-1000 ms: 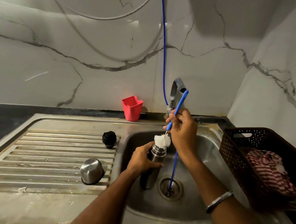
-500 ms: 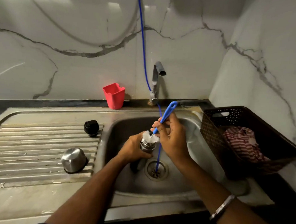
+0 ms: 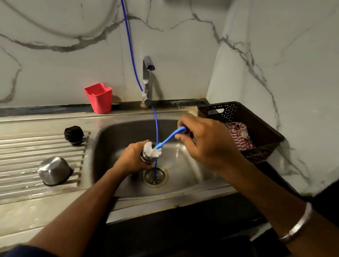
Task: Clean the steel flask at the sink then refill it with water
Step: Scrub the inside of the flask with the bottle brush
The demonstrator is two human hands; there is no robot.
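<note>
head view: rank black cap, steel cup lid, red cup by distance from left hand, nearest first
From the left hand:
1. Black cap, on the drainboard by the basin edge.
2. Steel cup lid, farther left on the drainboard.
3. Red cup, back at the wall.

Both forearms enter from the bottom of the frame and converge toward the centre. The left hand [image 3: 131, 159], just left of centre, is curled closed around the neck of the flask [image 3: 146, 158], knuckles up. The right hand [image 3: 205, 144], right of centre and slightly higher, pinches the brush [image 3: 166, 140] handle between fingertips and thumb, its wrist bent. A metal bangle [image 3: 299, 222] circles the right forearm at lower right.
</note>
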